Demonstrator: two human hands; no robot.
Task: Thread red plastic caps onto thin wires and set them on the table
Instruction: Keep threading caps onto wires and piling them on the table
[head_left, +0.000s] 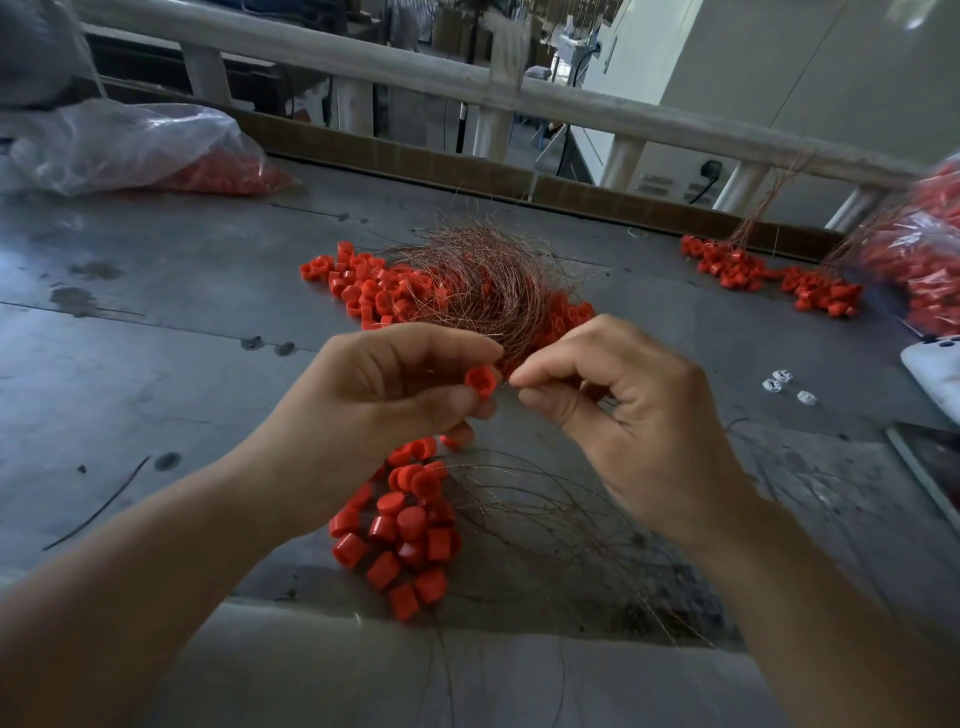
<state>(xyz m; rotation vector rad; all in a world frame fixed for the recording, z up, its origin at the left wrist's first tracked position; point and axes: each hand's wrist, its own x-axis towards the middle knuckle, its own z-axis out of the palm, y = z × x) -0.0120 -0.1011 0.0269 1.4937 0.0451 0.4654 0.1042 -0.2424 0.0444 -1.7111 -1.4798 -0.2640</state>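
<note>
My left hand (384, 395) pinches a red cap (482, 382) between thumb and fingers, its open side facing right. My right hand (613, 410) pinches a thin wire (511, 382) whose tip sits right at the cap. Behind the hands lies a tangle of copper-coloured wires (483, 280) over a heap of loose red caps (374, 288). Below the hands, a bunch of red caps strung on wires (405, 530) lies at the table's near edge, the wires trailing right.
The grey metal table (156, 338) has a clear bag of red caps (156, 150) at far left and another bag (914, 260) at far right. More wired caps (748, 270) lie at back right. Small white pieces (782, 382) and a white object (935, 374) sit at right.
</note>
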